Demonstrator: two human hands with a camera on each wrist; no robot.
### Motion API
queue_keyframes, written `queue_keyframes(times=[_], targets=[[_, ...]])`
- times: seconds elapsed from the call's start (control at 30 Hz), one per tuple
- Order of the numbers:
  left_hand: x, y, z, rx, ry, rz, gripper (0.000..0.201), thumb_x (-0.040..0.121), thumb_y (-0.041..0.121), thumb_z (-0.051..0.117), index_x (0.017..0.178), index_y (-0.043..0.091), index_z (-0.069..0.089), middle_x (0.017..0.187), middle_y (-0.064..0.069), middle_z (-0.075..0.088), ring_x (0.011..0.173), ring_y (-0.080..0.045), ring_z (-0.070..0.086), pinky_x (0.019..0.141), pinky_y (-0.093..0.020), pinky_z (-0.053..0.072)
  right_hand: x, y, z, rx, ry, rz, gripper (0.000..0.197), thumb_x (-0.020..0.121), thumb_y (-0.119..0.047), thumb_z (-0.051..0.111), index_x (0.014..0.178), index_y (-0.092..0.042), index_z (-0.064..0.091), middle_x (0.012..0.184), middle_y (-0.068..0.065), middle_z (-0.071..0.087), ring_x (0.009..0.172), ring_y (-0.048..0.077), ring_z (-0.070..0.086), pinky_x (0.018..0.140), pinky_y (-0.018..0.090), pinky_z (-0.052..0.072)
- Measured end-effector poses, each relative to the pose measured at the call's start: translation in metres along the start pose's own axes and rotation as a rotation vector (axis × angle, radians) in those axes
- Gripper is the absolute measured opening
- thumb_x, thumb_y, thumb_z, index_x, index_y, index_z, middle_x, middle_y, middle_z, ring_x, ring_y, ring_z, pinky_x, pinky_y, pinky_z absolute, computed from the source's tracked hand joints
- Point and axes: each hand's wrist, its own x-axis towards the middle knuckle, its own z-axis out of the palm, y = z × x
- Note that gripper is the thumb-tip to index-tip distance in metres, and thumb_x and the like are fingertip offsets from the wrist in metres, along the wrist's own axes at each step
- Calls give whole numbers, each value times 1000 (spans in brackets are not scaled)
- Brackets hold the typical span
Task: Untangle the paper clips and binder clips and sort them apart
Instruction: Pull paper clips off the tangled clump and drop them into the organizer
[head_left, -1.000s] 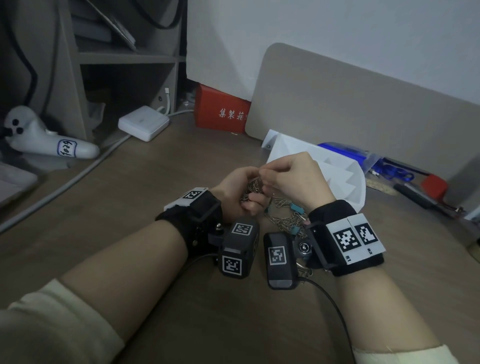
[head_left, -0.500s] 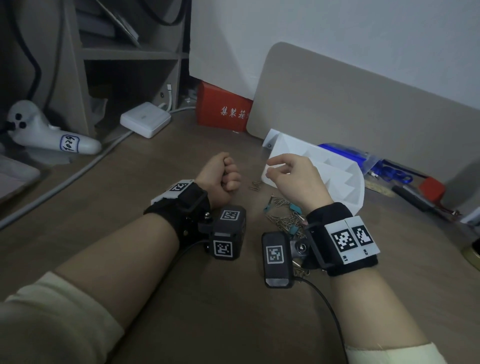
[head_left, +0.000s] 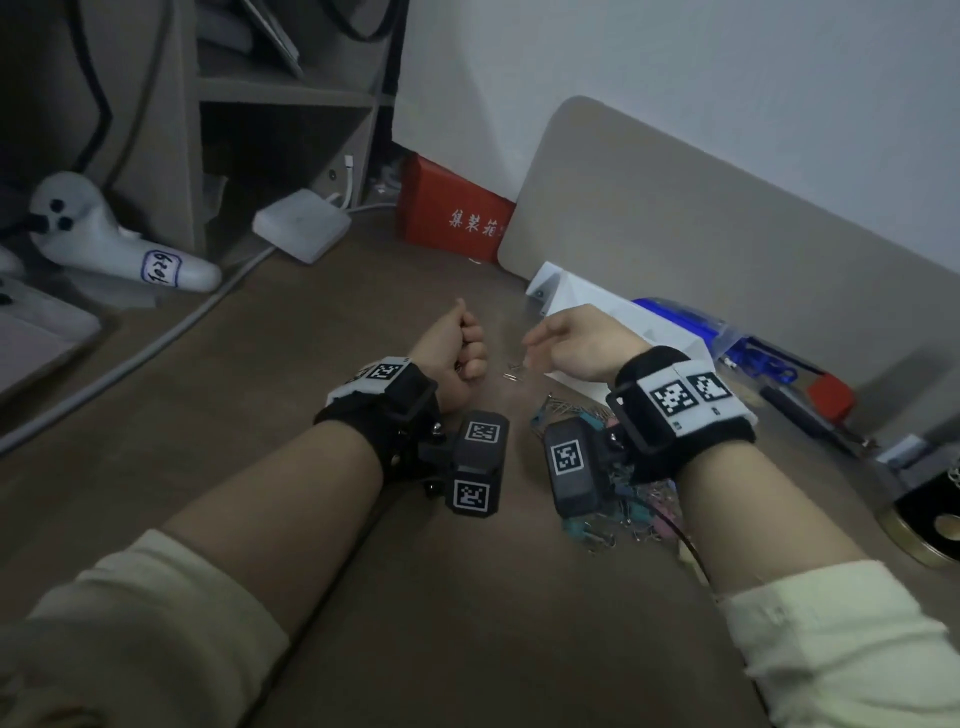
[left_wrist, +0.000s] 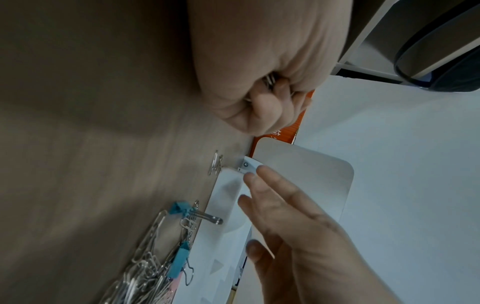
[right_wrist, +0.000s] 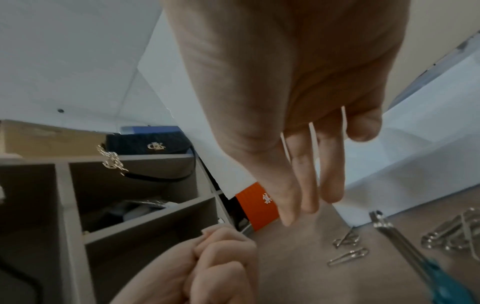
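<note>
The tangled heap of paper clips and binder clips (head_left: 613, 499) lies on the desk (head_left: 260, 467) under and just beside the right wrist. In the left wrist view it shows as a mass of silver wire loops with teal binder clips (left_wrist: 179, 261) caught among them. A few loose paper clips (right_wrist: 346, 250) lie apart from the heap, on bare desk between the two hands, near the corner of the white folded sheet (head_left: 582, 296).

The left hand (head_left: 457, 353) is clenched in a fist with its heel resting on the desk. The left wrist view shows silver wire between the curled fingers, so it grasps a bunch of paper clips (left_wrist: 270, 79); how many cannot be told.

The right hand (head_left: 582, 340) hovers above the loose clips with fingers straight and relaxed, grasping nothing. Its fingertips (right_wrist: 288, 218) point down toward the desk, clear of the surface.

Step in hand, as judged: separated paper clips are being set down as their own group while the left hand holds the remainder being worked.

Next move calls for the right hand to return to the left fist and pinch out a single clip. The linked wires are likely to drag neighbours along, so the pull should be slow. Binder clips need a separate place, well apart from the loose paper clips.
</note>
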Motion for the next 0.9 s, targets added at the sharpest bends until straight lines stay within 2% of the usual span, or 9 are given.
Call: queue_keyframes(times=[0.07, 0.13, 0.2, 0.33, 0.4, 0.5, 0.7, 0.77, 0.9], targets=[[0, 0, -1, -23, 10, 5, 43, 102, 40, 35, 62, 23, 34, 35, 10, 27, 24, -3, 19, 26, -15, 8, 11, -6, 1, -64, -62, 11, 33, 79, -16, 74, 111, -21, 66, 120, 1, 64, 114, 15, 55, 96, 24, 42], [0, 1, -2, -41, 16, 5, 44, 102, 40, 34, 62, 23, 33, 35, 9, 27, 24, -3, 19, 26, -16, 8, 21, -13, 3, -170, -97, 25, 39, 78, -18, 76, 116, -20, 64, 120, 0, 64, 111, 15, 56, 92, 23, 42], [0, 2, -3, -53, 23, 3, 43, 102, 40, 33, 62, 23, 33, 35, 9, 28, 24, -4, 20, 27, -15, 8, 29, -17, 5, -249, -116, 34, 42, 78, -18, 76, 118, -14, 64, 117, 2, 65, 102, 14, 56, 84, 24, 42], [0, 1, -2, -46, 31, -27, 44, 101, 41, 32, 61, 23, 32, 35, 9, 28, 24, -5, 20, 29, -14, 8, 41, -14, 12, -406, -132, 56, 38, 70, -20, 80, 105, -8, 68, 100, 9, 67, 85, 16, 56, 73, 29, 47], [1, 1, -2, -43, 29, -41, 44, 101, 41, 32, 61, 23, 32, 34, 9, 29, 24, -5, 20, 29, -13, 8, 46, -10, 16, -450, -130, 63, 34, 64, -22, 81, 93, -9, 71, 94, 10, 70, 81, 19, 61, 74, 33, 53], [3, -1, -3, -30, 12, -54, 44, 101, 41, 31, 62, 23, 33, 35, 9, 29, 24, -5, 21, 29, -12, 8, 51, -5, 18, -444, -168, 56, 27, 61, -22, 80, 85, -10, 74, 89, 10, 73, 87, 23, 68, 83, 38, 56], [5, 0, -3, -11, -1, -68, 43, 101, 41, 33, 62, 23, 33, 37, 9, 30, 25, -5, 21, 29, -13, 9, 50, -2, 21, -357, -132, 24, 19, 69, -9, 74, 87, -2, 73, 89, 15, 73, 89, 27, 70, 85, 41, 57], [5, 0, -4, -4, -6, -69, 43, 101, 42, 32, 62, 23, 33, 37, 9, 30, 26, -5, 21, 29, -13, 9, 51, -1, 22, -363, -131, 15, 17, 69, -9, 71, 85, -2, 73, 86, 15, 73, 82, 25, 69, 82, 40, 58], [5, 0, -4, -3, -11, -77, 44, 101, 43, 33, 61, 23, 33, 37, 9, 30, 26, -5, 22, 30, -15, 9, 51, -2, 26, -365, -119, 47, 22, 67, -12, 68, 79, 6, 68, 71, 17, 67, 66, 20, 58, 66, 33, 51]])
